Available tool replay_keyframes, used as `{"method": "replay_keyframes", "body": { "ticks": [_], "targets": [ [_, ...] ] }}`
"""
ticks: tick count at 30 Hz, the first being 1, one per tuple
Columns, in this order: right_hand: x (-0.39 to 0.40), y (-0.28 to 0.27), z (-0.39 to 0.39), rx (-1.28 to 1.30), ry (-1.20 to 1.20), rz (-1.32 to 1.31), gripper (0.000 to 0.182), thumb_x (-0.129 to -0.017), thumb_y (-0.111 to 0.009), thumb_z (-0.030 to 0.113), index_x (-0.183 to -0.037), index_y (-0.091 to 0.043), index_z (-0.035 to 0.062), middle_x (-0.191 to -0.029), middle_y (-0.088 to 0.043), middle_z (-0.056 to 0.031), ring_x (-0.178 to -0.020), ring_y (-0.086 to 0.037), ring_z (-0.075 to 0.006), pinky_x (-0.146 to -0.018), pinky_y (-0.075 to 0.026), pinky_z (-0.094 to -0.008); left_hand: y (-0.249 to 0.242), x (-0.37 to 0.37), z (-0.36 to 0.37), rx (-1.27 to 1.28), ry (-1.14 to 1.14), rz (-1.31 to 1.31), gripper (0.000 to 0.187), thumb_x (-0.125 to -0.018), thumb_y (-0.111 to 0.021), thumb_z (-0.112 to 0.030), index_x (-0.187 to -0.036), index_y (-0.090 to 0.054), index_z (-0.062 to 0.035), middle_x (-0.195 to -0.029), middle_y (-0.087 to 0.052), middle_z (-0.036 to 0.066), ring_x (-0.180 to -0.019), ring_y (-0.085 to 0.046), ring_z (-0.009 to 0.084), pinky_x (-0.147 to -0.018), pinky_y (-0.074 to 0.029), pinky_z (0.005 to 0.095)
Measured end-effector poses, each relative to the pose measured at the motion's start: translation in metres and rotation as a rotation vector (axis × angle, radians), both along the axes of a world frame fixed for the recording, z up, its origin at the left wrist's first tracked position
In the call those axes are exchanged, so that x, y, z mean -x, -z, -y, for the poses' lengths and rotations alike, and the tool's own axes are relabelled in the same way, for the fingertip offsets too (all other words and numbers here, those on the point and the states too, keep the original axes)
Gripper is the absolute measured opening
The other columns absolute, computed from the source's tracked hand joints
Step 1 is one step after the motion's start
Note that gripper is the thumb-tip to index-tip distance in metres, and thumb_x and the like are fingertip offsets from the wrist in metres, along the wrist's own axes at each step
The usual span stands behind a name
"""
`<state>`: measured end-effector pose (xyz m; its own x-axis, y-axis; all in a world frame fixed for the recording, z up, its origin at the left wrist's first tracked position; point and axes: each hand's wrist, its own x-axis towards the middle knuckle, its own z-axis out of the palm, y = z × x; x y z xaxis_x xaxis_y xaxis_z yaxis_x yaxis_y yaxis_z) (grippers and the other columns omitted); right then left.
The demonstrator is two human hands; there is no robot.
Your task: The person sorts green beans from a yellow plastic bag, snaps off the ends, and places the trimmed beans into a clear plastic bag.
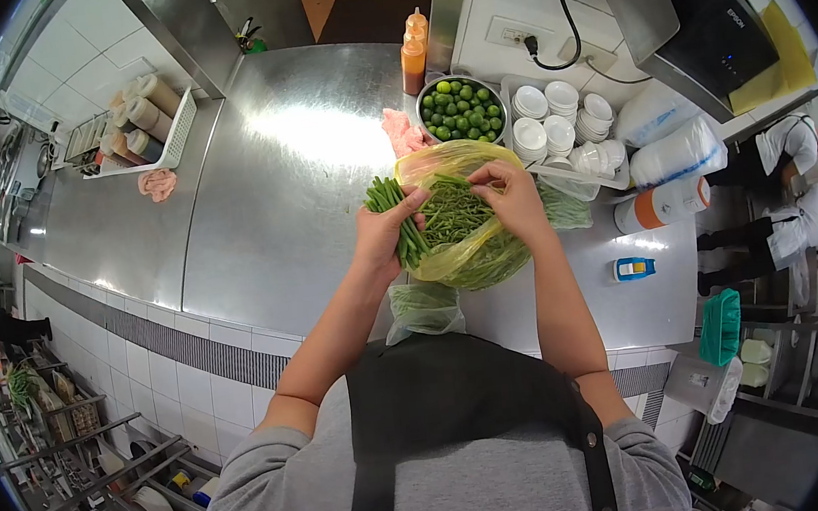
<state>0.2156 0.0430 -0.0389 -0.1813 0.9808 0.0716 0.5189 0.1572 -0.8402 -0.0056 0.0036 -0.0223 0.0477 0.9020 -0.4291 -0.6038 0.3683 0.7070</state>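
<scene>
My left hand (pixel 388 220) is wrapped round a bundle of cut green beans (pixel 390 198), their ends sticking up above the fingers. To its right lies an open yellow plastic bag (pixel 465 275), filled with more long thin green beans (pixel 454 214). Over the bag's right side is my right hand (pixel 512 196), its thumb and fingers pinched together at the beans; the exact strands between the fingertips are hard to see. A translucent bag with green contents (pixel 424 308) sits against my apron, just below the yellow bag.
Behind the bag stand a metal bowl of limes (pixel 498 97), orange sauce bottles (pixel 413 53) and a pink cloth (pixel 402 133). White cups (pixel 532 101) fill a bin to the right. A blue packet (pixel 634 268) lies on the steel counter (pixel 266 200). Two people (pixel 798 208) stand at far right.
</scene>
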Motion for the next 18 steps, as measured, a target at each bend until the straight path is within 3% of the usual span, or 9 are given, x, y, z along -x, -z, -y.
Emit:
{"method": "replay_keyframes", "body": {
  "ticks": [1,2,4,5,9,14,17,18],
  "targets": [
    [0.003,-0.005,0.006,0.008,-0.007,-0.170,0.013,-0.082,-0.072,-0.002,-0.094,-0.067,0.0003,-0.091,-0.069,-0.0047,-0.087,-0.067,-0.0161,-0.081,-0.053,-0.0291,-0.001,-0.003,0.000,-0.064,0.008,-0.032,0.018,-0.086,-0.077,-0.007,-0.097,-0.067,0.0016,-0.079,-0.067,0.005,-0.062,-0.061,0.0095,-0.055,-0.053,0.0237],
    [0.007,-0.009,0.012,0.010,-0.003,-0.169,0.013,-0.082,-0.072,-0.002,-0.094,-0.067,0.0003,-0.091,-0.069,-0.0047,-0.087,-0.067,-0.0161,-0.081,-0.053,-0.0291,-0.002,-0.005,0.001,-0.129,0.017,-0.065,0.020,-0.084,-0.078,-0.004,-0.100,-0.068,0.0034,-0.080,-0.068,0.005,-0.062,-0.060,0.0091,-0.056,-0.052,0.0230],
    [0.017,-0.015,0.025,0.106,0.008,-0.351,0.014,-0.080,-0.077,0.007,-0.091,-0.070,0.0031,-0.092,-0.068,-0.0042,-0.085,-0.064,-0.0133,-0.080,-0.050,-0.0287,-0.003,-0.008,0.001,-0.198,0.047,-0.074,0.020,-0.085,-0.077,-0.004,-0.101,-0.068,0.0031,-0.087,-0.070,0.008,-0.063,-0.061,0.0095,-0.057,-0.052,0.0229],
    [0.022,-0.017,0.030,0.105,0.013,-0.352,0.014,-0.080,-0.077,0.007,-0.091,-0.070,0.0031,-0.092,-0.068,-0.0042,-0.085,-0.064,-0.0133,-0.080,-0.050,-0.0287,-0.004,-0.010,0.002,-0.268,0.072,-0.083,0.019,-0.085,-0.076,-0.004,-0.101,-0.067,0.0029,-0.093,-0.071,0.011,-0.065,-0.061,0.0099,-0.059,-0.053,0.0229],
    [0.035,-0.024,0.039,0.106,-0.026,-0.391,0.014,-0.080,-0.077,0.009,-0.091,-0.071,0.0028,-0.089,-0.069,-0.0029,-0.083,-0.064,-0.0118,-0.080,-0.049,-0.0268,-0.014,-0.013,-0.001,-0.314,0.029,-0.108,0.020,-0.084,-0.076,0.000,-0.102,-0.068,0.0038,-0.091,-0.072,0.011,-0.065,-0.062,0.0100,-0.058,-0.052,0.0231],
    [0.034,-0.045,0.034,0.168,-0.006,-0.428,0.013,-0.083,-0.076,0.013,-0.091,-0.072,0.0039,-0.089,-0.069,-0.0023,-0.082,-0.063,-0.0116,-0.078,-0.049,-0.0269,-0.021,-0.006,0.001,-0.332,0.054,-0.229,0.016,-0.081,-0.078,0.002,-0.094,-0.070,0.0038,-0.079,-0.070,0.007,-0.062,-0.062,0.0102,-0.056,-0.052,0.0235],
    [0.032,-0.062,0.027,0.079,0.009,-0.413,0.013,-0.090,-0.072,0.010,-0.099,-0.069,0.0011,-0.091,-0.069,-0.0011,-0.080,-0.061,-0.0079,-0.074,-0.049,-0.0241,-0.017,-0.004,0.002,-0.367,0.152,-0.318,0.016,-0.080,-0.080,0.001,-0.092,-0.070,0.0033,-0.077,-0.069,0.006,-0.061,-0.062,0.0102,-0.055,-0.051,0.0240],
    [0.033,-0.066,0.025,-0.032,-0.041,-0.286,0.013,-0.089,-0.072,0.009,-0.098,-0.068,0.0007,-0.089,-0.068,-0.0020,-0.079,-0.060,-0.0094,-0.073,-0.048,-0.0252,-0.016,-0.005,0.004,-0.368,0.151,-0.318,0.016,-0.080,-0.080,0.001,-0.092,-0.070,0.0033,-0.077,-0.069,0.006,-0.061,-0.062,0.0102,-0.055,-0.051,0.0240]
  ]
}}
